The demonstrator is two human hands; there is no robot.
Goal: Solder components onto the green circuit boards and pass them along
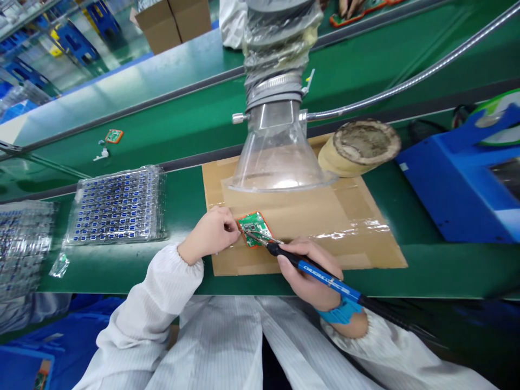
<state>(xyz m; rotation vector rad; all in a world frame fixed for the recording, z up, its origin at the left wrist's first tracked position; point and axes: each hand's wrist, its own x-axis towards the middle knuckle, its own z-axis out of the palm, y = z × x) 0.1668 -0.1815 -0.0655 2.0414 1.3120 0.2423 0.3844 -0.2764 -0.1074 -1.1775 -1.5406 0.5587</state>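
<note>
Worker in a white striped coat (219, 346), seen from above at a green tabletop (182, 216). At lower right of centre, the right hand (312, 271), with a blue wristband (339, 312) at its wrist, grasps a blue-and-black soldering iron (320, 272) like a pen, the metal end directed to the left. Left of centre, the left hand (213, 232) has its fingertips drawn together at the left edge of a green circuit board (255, 222) with an orange border; whether they pinch the board or a small part cannot be told. The board lies near the centre of the frame on a brown cardboard sheet (345, 244). The iron's end extends over the board; contact is too small to confirm. At middle left, a clear tray (116, 206) bears rows of blue-marked parts. Above the board hangs a transparent funnel (280, 151); to its right stand a yellowish round container (359, 146) and, at the right edge, a blue device (471, 173). Farther off, a smaller orange-edged board (114, 136) lies at upper left, below an open cardboard box (174, 24).
</note>
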